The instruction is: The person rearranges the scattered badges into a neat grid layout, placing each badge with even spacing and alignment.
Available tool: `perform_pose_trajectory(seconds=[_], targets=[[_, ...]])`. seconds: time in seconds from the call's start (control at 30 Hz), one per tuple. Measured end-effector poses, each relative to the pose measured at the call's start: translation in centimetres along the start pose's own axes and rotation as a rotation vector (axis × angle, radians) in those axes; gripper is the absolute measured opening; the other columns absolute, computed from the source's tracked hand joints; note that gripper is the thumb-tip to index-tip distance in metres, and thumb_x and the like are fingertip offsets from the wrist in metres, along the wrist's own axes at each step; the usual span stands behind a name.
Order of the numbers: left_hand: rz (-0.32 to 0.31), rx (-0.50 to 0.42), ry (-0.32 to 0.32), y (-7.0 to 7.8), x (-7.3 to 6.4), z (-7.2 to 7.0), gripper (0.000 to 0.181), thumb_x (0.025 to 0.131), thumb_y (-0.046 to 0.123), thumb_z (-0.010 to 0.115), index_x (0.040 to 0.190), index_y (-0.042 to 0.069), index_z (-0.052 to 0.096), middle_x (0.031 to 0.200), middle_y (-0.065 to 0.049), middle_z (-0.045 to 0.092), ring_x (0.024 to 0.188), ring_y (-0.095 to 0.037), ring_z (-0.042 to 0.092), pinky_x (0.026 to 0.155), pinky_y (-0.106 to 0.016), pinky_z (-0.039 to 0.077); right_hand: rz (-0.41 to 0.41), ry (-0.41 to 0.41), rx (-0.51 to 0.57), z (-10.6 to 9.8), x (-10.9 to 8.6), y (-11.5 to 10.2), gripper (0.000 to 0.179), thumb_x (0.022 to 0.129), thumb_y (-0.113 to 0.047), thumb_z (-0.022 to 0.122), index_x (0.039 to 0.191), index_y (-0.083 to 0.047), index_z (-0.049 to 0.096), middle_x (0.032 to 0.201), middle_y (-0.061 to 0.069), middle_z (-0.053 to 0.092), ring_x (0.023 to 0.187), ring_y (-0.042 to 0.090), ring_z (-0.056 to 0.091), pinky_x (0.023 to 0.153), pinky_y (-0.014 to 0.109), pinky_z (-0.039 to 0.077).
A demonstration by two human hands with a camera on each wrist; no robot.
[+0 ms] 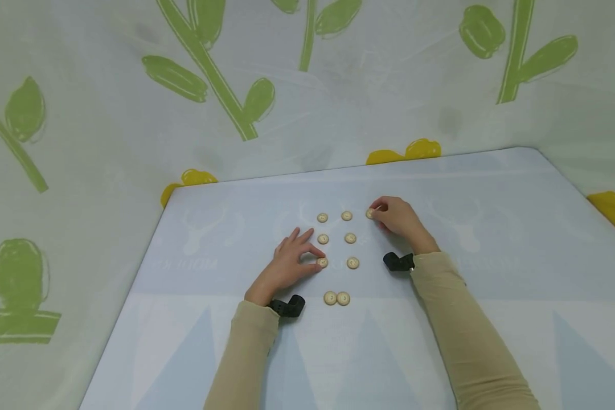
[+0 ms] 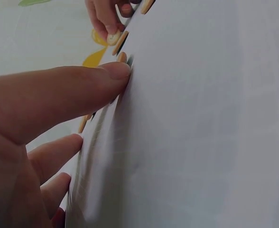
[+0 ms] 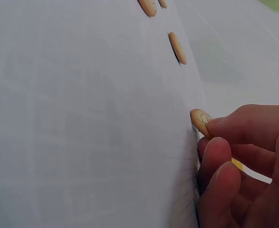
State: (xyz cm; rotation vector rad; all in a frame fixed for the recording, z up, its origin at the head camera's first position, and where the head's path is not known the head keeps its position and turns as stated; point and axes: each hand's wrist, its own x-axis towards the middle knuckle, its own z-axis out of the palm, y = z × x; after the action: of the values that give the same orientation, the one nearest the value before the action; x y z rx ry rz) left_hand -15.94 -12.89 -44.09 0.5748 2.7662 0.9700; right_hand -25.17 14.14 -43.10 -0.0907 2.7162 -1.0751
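My right hand [image 1: 397,216] pinches a round tan disc [image 3: 200,121] between thumb and fingers, at the right end of the far row. Thin dark lines mark its face, and one edge sits at the table surface. With thumb and index finger, my left hand [image 1: 289,263] holds another round disc [image 1: 322,262] by its edges on the table; its other fingers are spread. In the left wrist view the thumb [image 2: 101,78] hides most of that disc. Two like discs lie beyond the left hand: a near one [image 1: 323,239] and a far one [image 1: 322,217].
More discs lie flat: one in the far row [image 1: 347,216], one in the second row [image 1: 350,238] and one in the third [image 1: 353,263]. Closer to me, a left disc [image 1: 330,298] and a right disc [image 1: 343,298] touch. A pale cloth covers the table [image 1: 225,353].
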Motion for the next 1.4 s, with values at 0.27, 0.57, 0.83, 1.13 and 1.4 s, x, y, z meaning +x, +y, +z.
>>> perform_pose_trajectory(seconds=[0.27, 0.57, 0.83, 1.13, 1.4], targets=[[0.003, 0.005, 0.007, 0.08, 0.04, 0.18, 0.014, 0.079, 0.031, 0.066, 0.093, 0.028, 0.064, 0.145, 0.000, 0.024, 0.135, -0.022, 0.004, 0.104, -0.047, 0.002, -0.018, 0.048, -0.059, -0.04, -0.06, -0.20, 0.025, 0.088, -0.025, 0.053, 0.106, -0.007, 0.056, 0.086, 0.009, 0.056, 0.074, 0.022, 0.050, 0.066, 0.033, 0.039], [-0.005, 0.019, 0.006, 0.01, 0.08, 0.24, 0.014, 0.079, 0.031, 0.066, 0.093, 0.029, 0.064, 0.145, 0.000, 0.024, 0.135, -0.021, 0.003, 0.104, -0.047, 0.002, -0.012, 0.075, -0.045, 0.17, -0.01, -0.30, 0.026, 0.087, -0.026, 0.055, 0.105, -0.007, 0.058, 0.083, 0.008, 0.056, 0.065, 0.019, 0.052, 0.063, 0.031, 0.039], [-0.001, 0.018, 0.003, 0.00, 0.20, 0.37, 0.016, 0.079, 0.031, 0.067, 0.094, 0.028, 0.064, 0.145, -0.001, 0.024, 0.135, -0.022, 0.004, 0.105, -0.047, 0.003, -0.013, 0.036, -0.012, 0.05, -0.11, 0.13, 0.027, 0.087, -0.026, 0.055, 0.108, -0.009, 0.057, 0.084, 0.008, 0.056, 0.061, 0.017, 0.052, 0.060, 0.030, 0.041], [-0.010, 0.031, 0.004, 0.09, 0.13, 0.43, 0.015, 0.079, 0.030, 0.067, 0.093, 0.028, 0.064, 0.145, 0.000, 0.025, 0.135, -0.021, 0.004, 0.105, -0.046, 0.003, -0.023, -0.007, -0.016, -0.05, -0.04, 0.38, 0.028, 0.083, -0.020, 0.061, 0.109, -0.009, 0.057, 0.095, 0.009, 0.054, 0.064, 0.017, 0.052, 0.060, 0.029, 0.041], [-0.002, 0.026, 0.005, -0.15, 0.11, 0.40, 0.015, 0.079, 0.031, 0.066, 0.094, 0.028, 0.063, 0.145, 0.000, 0.024, 0.135, -0.022, 0.003, 0.105, -0.046, 0.002, -0.024, 0.012, -0.025, 0.07, -0.07, 0.18, 0.025, 0.083, -0.020, 0.061, 0.106, -0.009, 0.058, 0.090, 0.009, 0.054, 0.061, 0.017, 0.052, 0.059, 0.028, 0.041]])
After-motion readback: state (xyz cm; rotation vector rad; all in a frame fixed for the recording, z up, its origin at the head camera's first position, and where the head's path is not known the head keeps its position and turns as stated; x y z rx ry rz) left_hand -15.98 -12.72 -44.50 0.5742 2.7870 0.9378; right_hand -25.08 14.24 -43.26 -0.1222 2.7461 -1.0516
